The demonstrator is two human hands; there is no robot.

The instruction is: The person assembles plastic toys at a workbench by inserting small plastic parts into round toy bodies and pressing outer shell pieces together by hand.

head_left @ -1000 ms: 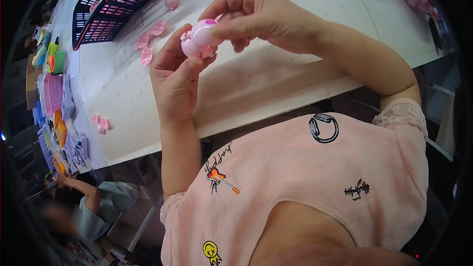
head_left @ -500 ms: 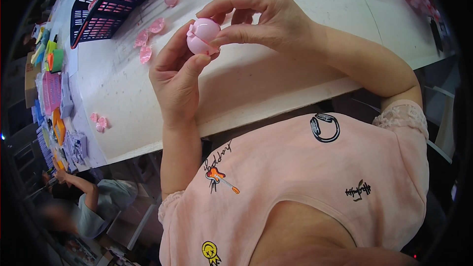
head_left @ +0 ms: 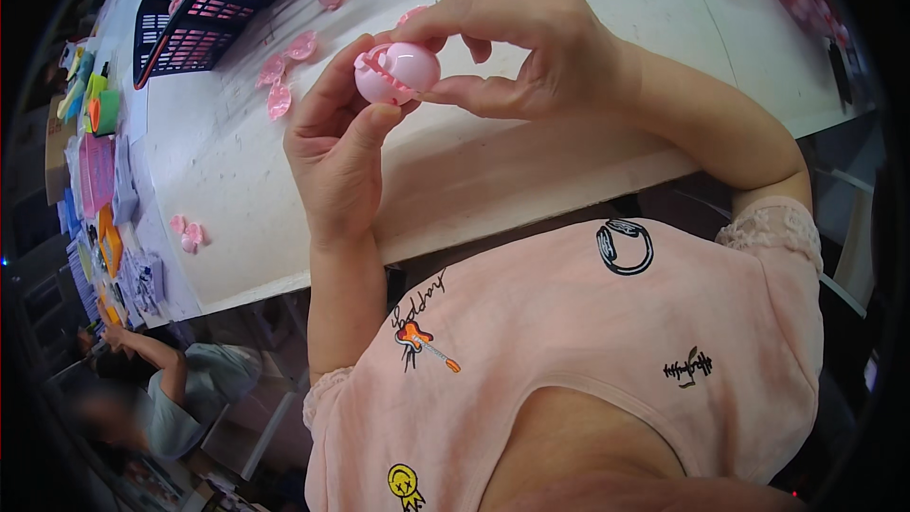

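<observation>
And here, at upper centre of the frame, is the glossy pink ball (head_left: 413,64), held up above the white table (head_left: 493,171), the left hand (head_left: 336,152) gripping its left side between thumb and fingers while the right hand (head_left: 545,47) pinches it from the right, thumb and forefinger both pressed on the shell. A bumpy ridge runs across it, though with fingers in the way I can't quite tell how the halves meet there! Over at upper left, pink petal-like pieces (head_left: 278,100) lie just below the dark slatted basket (head_left: 180,38).
</observation>
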